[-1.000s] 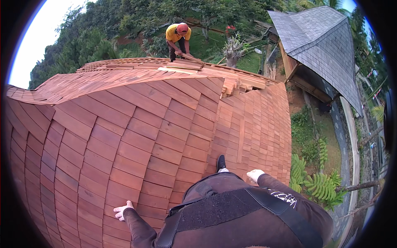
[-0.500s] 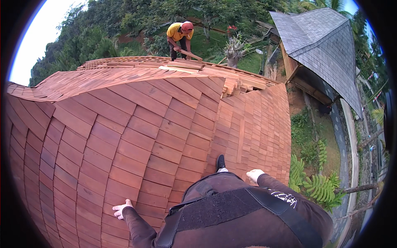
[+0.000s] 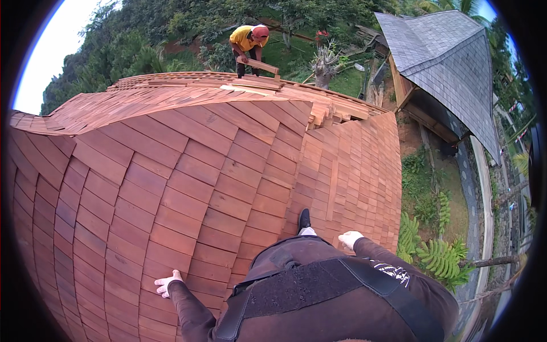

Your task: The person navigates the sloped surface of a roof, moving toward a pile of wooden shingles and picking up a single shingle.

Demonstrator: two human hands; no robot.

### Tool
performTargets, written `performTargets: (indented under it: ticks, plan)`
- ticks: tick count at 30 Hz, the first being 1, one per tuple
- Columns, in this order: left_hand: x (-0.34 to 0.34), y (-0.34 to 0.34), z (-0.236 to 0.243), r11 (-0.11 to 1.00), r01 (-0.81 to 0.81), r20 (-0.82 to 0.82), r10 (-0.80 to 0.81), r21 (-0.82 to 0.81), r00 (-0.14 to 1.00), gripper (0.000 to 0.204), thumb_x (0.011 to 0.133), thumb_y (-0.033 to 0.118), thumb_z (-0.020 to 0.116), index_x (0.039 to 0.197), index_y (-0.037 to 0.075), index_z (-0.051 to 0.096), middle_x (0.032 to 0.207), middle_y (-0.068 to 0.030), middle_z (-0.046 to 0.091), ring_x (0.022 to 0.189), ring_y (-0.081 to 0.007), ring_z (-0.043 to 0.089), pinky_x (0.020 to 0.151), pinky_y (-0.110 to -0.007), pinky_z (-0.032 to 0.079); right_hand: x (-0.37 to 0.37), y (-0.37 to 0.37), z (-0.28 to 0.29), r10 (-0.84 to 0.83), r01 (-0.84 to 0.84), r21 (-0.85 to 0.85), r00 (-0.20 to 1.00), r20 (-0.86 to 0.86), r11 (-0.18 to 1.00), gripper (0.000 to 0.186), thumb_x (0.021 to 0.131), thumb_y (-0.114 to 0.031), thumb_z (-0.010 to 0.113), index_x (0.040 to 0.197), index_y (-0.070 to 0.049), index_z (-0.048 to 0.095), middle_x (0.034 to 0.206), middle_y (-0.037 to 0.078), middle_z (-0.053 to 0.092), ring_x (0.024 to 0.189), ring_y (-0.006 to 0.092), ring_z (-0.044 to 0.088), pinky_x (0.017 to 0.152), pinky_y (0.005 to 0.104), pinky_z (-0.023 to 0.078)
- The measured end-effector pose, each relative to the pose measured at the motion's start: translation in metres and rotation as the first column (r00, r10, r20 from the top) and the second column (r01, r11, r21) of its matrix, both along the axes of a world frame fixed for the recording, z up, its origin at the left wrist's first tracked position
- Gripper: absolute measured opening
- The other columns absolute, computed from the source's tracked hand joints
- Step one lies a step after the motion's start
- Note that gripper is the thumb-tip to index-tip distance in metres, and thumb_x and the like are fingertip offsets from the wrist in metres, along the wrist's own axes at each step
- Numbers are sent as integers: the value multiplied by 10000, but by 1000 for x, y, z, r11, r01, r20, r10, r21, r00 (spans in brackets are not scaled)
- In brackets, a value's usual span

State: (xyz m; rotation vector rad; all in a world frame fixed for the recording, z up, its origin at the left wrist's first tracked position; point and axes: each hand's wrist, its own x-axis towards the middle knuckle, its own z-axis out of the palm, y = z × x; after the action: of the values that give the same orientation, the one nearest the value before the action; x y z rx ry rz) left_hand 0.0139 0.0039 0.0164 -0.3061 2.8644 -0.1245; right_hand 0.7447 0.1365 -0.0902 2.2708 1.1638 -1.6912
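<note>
My left hand (image 3: 169, 283), in a pale glove, lies with its fingers spread against the reddish-brown wooden shingles (image 3: 179, 211) of a curved roof. To the right of my body, my right hand (image 3: 350, 239), also pale-gloved, is closed with its fingers curled in; what they hold, if anything, is too small to make out. It hovers over or rests near the smaller shingles (image 3: 364, 188) of the right-hand roof slope; I cannot tell if it touches them. My dark shoe (image 3: 304, 221) stands where the two slopes meet.
Beyond the ridge a co-worker (image 3: 249, 43) in a yellow shirt and red cap bends over, holding a wooden board (image 3: 257, 65). Loose shingles (image 3: 333, 111) are piled along the ridge. The roof's right edge drops to plants (image 3: 439, 256); a grey-roofed shelter (image 3: 450, 57) stands beyond.
The co-worker has shifted the board slightly and bends a little lower. My view has moved slightly; both my hands stay nearly where they were.
</note>
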Motion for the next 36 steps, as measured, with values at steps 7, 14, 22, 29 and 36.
performTargets:
  ticks: [7,14,22,29,36]
  plan:
    - [2,5,0,1000,0,4,0,9,1000,1241,916,591,807,1787,119,60,1790,-348,165,1610,-571,294,1314,-577,359,-8,0,1,-15,14,24,1000,20,1000,719,981,-467,746,1485,37,655,1206,179,811,1088,274,772,992,397,586]
    - [0,1,7,999,-47,1,47,12,999,1246,903,568,831,1785,121,75,1796,-326,180,1611,-552,308,1302,-571,383,-21,-3,13,28,-28,-4,1000,1,1000,712,986,-477,729,1476,35,661,1230,179,808,1119,275,764,1010,396,579]
    - [-17,13,-10,990,111,-102,-101,89,990,1158,926,569,804,1765,86,169,1769,-309,264,1623,-495,313,1343,-551,297,-16,7,3,122,-121,-45,992,25,992,756,989,-482,719,1525,43,624,1382,223,757,1224,299,744,1073,381,565]
    - [34,176,-14,561,805,-488,-656,196,576,1028,974,579,716,1754,60,294,1793,-309,254,1654,-505,243,1346,-586,247,-1,24,-19,113,-112,-16,992,57,994,775,982,-498,717,1538,32,617,1500,230,695,1408,343,657,1197,388,492]
    - [62,401,34,148,989,-505,-854,-7,124,959,999,648,629,1748,117,355,1799,-230,322,1658,-478,259,1323,-645,215,-10,66,-6,152,-155,39,986,66,987,731,975,-439,757,1507,47,636,1427,210,734,1308,293,702,1121,377,533]
